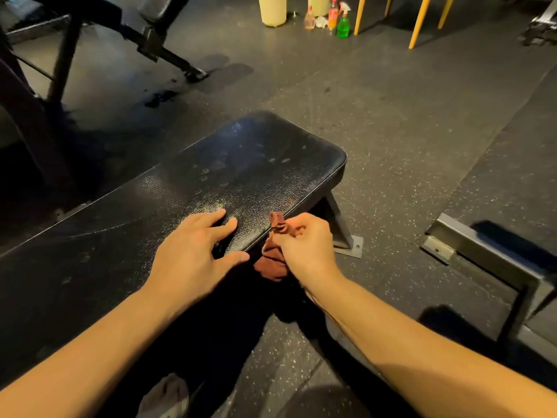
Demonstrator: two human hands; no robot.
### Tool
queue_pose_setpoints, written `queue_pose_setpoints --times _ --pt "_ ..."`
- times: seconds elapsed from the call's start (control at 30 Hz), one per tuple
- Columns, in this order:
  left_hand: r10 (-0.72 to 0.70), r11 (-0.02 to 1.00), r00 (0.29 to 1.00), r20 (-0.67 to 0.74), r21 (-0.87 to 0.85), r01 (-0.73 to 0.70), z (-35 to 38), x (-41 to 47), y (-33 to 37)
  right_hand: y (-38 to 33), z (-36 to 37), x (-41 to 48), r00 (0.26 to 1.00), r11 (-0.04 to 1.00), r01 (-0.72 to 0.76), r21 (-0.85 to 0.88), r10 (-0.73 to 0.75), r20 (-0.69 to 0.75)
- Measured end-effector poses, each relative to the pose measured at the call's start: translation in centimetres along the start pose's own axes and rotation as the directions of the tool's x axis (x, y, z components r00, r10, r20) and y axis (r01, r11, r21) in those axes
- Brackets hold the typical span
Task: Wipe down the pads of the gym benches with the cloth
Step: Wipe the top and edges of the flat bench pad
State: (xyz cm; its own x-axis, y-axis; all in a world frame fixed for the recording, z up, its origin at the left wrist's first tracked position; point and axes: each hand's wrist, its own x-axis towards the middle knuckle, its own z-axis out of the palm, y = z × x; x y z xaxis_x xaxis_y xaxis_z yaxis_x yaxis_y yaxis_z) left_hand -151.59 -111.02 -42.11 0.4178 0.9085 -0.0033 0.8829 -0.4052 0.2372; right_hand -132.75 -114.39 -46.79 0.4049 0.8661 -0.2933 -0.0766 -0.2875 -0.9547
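A flat gym bench with a black textured pad (pixel 235 173) runs from the lower left toward the middle of the head view. My left hand (pixel 193 251) rests on the pad near its right side edge, fingers spread and straight. My right hand (pixel 304 245) grips a bunched reddish-brown cloth (pixel 271 263) against the pad's right side edge, just beside the left hand. Part of the cloth hangs below the edge and part pokes up above my fingers.
The bench's metal foot (pixel 349 242) stands on the speckled rubber floor. Another grey metal frame (pixel 482 251) lies to the right. A second black bench (pixel 150 13) is at the top left. Spray bottles (pixel 343 22) and yellow chair legs (pixel 419 22) stand at the top.
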Motion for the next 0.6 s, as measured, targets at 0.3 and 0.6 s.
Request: queue_pose_setpoints --times 0.3,0.6 --pt "0.006 1.000 1.000 -0.017 -0.030 -0.006 0.4 -0.1 -0.3 -1.9 -2.2 5.4 0.921 0.997 -0.012 0.080 0.043 -0.388" --pt "-0.036 0.999 0.999 0.026 -0.040 0.037 -0.1 -0.1 0.0 -0.6 -2.1 1.1 0.983 0.979 -0.185 0.088 0.184 0.022"
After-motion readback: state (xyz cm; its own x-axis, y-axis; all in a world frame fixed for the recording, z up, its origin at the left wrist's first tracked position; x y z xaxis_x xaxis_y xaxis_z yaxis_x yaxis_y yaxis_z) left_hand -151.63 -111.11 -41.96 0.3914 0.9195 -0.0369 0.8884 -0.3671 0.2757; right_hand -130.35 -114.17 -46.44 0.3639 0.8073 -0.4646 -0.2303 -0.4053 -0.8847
